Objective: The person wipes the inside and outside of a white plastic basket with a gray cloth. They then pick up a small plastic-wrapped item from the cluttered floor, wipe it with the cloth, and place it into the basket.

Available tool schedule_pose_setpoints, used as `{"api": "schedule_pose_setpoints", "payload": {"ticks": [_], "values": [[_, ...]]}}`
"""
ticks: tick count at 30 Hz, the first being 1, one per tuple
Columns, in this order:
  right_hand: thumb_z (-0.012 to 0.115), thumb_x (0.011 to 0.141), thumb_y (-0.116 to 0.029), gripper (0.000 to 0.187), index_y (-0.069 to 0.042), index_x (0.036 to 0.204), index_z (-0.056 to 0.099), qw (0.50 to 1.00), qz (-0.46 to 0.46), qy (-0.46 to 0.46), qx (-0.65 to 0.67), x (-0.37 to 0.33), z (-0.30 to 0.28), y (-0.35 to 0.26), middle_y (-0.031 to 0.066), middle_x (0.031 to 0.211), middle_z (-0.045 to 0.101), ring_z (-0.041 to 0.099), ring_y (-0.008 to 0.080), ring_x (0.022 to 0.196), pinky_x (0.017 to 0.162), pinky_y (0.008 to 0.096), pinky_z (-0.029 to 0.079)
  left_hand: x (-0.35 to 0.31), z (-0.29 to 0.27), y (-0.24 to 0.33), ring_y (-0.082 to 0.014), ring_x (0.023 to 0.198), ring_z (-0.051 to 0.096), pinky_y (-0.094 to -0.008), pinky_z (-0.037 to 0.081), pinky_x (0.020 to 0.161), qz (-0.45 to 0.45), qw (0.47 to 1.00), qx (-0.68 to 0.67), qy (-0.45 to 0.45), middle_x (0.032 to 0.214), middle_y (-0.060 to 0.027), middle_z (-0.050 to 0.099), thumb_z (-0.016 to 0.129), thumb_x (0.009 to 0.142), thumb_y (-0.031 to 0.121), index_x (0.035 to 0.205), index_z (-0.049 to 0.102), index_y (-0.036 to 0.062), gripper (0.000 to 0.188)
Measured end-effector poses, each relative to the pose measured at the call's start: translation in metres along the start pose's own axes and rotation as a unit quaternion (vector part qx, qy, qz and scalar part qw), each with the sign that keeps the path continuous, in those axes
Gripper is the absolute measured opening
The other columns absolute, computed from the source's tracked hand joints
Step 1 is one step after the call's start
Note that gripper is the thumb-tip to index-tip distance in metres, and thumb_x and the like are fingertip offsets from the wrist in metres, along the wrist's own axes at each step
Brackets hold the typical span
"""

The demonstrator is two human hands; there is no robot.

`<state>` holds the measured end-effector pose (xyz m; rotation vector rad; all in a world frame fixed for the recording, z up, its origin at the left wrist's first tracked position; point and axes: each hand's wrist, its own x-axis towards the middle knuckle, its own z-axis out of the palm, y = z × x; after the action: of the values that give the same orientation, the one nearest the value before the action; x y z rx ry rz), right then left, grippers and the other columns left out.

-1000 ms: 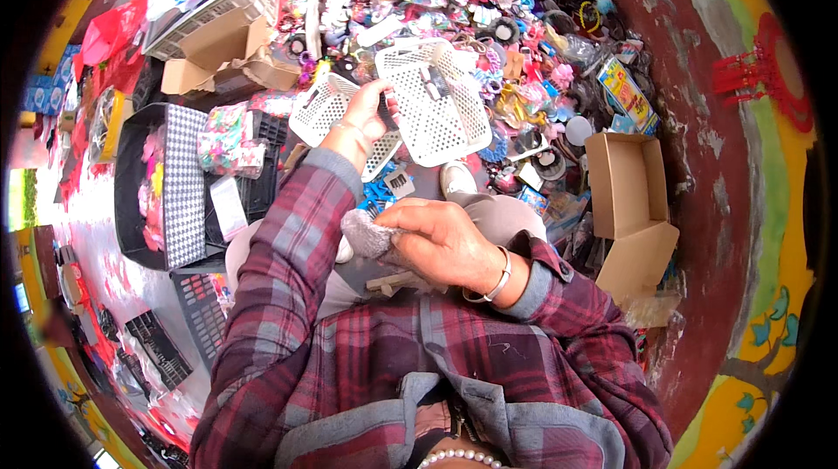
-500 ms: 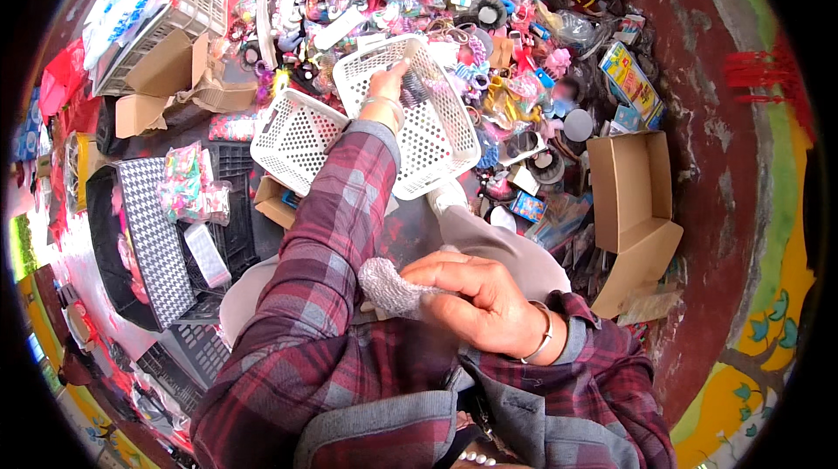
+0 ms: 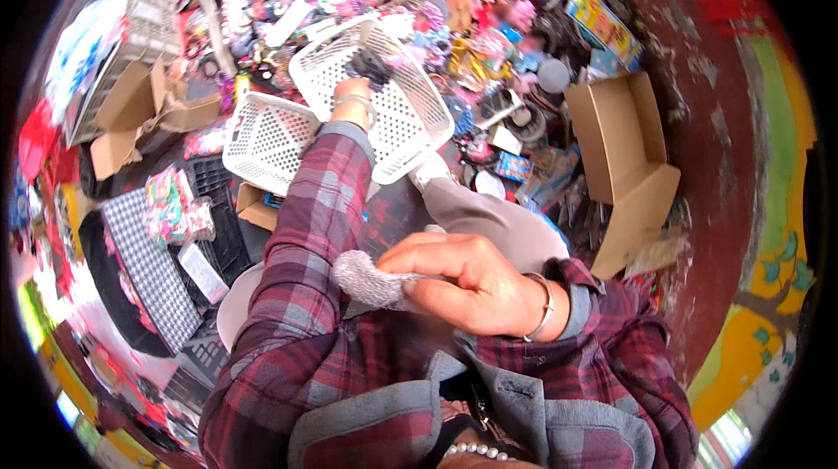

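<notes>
One lettered yellow package [image 3: 604, 26] lies beyond right-hand fingers [image 3: 434, 254] pinching grey fabric [image 3: 368, 280].

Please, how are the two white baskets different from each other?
The right basket looks larger than the left basket. The left hand is in or just above the right basket, while the left basket sits beside the sleeve. The right basket reaches farther forward than the left basket. Both are white, with many small holes.

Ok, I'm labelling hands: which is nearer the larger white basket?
Left: the left hand is over the larger white basket; the right hand is apart from it, lower in view.
</notes>
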<state>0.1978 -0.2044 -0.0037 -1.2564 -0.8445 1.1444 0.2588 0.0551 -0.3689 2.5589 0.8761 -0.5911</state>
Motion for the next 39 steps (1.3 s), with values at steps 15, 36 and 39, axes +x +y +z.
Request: {"api": "schedule_pose_setpoints", "payload": {"ticks": [15,36,39], "values": [[0.048,0.076,0.001,0.025,0.003,0.099,0.058,1.000,0.003,0.022,0.011,-0.007,-0.002,0.005,0.0151,0.092,0.060,0.058,0.0263,0.087,0.077,0.0336,0.045,0.039,0.001,-0.036,-0.0254,0.083,0.057,-0.0290,0.056,0.070,-0.013,0.723,-0.689,0.053,0.092,-0.0173,0.052,0.048,0.077,-0.010,0.089,0.049,-0.0133,0.013],[0.046,0.064,0.008,0.027,-0.001,0.085,0.061,0.954,0.103,0.257,-0.111,-0.041,-0.227,0.162,0.0057,0.090,0.062,0.056,0.0148,0.085,0.075,0.0259,0.044,-0.167,-0.119,-0.001,-0.0153,0.082,0.059,-0.0240,0.049,0.072,0.054,0.779,-0.621,-0.068,0.094,-0.0111,0.060,0.049,0.089,0.014,0.109,0.053,-0.0035,0.027],[0.056,0.072,-0.013,0.017,-0.007,0.086,0.063,0.851,0.224,0.205,-0.428,-0.008,-0.233,0.228,0.0115,0.081,0.064,0.062,0.0279,0.076,0.066,0.0352,0.048,-0.191,-0.122,-0.006,-0.0153,0.082,0.060,-0.0240,0.049,0.072,0.020,0.779,-0.625,-0.039,0.093,-0.0105,0.061,0.049,0.089,0.014,0.108,0.053,-0.0031,0.026]]}}
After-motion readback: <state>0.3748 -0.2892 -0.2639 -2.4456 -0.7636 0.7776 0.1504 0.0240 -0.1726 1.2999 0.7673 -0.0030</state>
